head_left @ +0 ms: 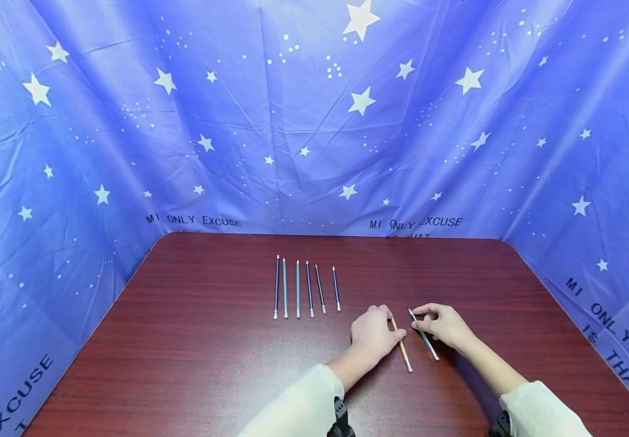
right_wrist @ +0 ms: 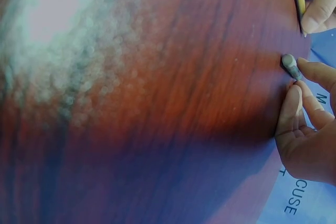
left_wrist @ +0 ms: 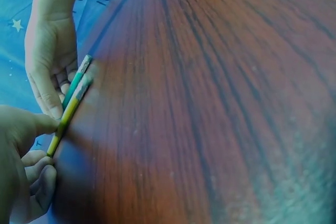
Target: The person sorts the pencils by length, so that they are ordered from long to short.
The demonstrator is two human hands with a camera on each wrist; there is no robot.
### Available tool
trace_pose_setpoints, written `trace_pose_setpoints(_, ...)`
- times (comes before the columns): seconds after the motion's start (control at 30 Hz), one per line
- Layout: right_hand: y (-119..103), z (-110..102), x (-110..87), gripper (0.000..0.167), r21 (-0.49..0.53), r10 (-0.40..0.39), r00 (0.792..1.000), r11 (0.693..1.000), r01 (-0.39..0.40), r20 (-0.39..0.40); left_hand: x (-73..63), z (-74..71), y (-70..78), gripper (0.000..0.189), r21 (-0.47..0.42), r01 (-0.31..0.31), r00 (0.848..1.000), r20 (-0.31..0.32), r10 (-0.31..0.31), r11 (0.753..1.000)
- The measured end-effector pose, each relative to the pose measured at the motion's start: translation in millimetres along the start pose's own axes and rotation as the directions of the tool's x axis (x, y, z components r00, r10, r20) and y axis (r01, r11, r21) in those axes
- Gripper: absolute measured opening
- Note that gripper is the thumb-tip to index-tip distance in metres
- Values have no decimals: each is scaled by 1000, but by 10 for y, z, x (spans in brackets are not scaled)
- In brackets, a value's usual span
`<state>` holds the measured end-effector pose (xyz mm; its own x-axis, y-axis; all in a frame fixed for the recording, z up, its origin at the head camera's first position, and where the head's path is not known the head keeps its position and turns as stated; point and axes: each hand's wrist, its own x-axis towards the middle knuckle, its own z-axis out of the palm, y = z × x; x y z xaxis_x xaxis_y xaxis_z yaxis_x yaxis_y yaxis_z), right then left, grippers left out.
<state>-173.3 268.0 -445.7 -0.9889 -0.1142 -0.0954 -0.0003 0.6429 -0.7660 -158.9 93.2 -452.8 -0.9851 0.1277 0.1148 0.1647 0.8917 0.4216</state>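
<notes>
In the head view my left hand (head_left: 371, 332) pinches a yellow-orange pencil (head_left: 403, 351) between thumb and fingers, its eraser end pointing toward me. Just to the right, a dark green pencil (head_left: 427, 343) is pinched by my right hand (head_left: 445, 326) near its tip. Both pencils lie slanted, low at the tabletop, with a small gap between them. From the left wrist, the yellow pencil (left_wrist: 64, 119) shows in front of the green one (left_wrist: 75, 83). The right wrist view has the green pencil's end (right_wrist: 289, 61) at the right fingertips, its shaft mostly hidden.
Several pencils stand in a side-by-side row left of the hands: dark blue (head_left: 277, 288) and teal (head_left: 298, 290) ones, a dark one (head_left: 321, 290) and a shorter blue one (head_left: 336, 290). The reddish-brown table (head_left: 199, 340) is bordered by a blue star-patterned cloth (head_left: 303, 188).
</notes>
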Motion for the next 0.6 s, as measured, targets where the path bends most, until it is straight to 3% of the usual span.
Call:
trace_pose_setpoints(0.27,-31,-22,-19,38,17,29,999,999,-30,26,27,-38,-60,20,-124,-30,999,-44,25,992)
trace_pose_setpoints(0.43,-58,-30,-28,39,20,37,998,999,-38,46,40,-70,-81,16,-236,12,999,-32,-20,972)
trace_pose_setpoints(0.6,-92,-22,-37,38,-22,29,999,999,-28,41,47,-77,-100,17,-277,51,998,-9,-55,960)
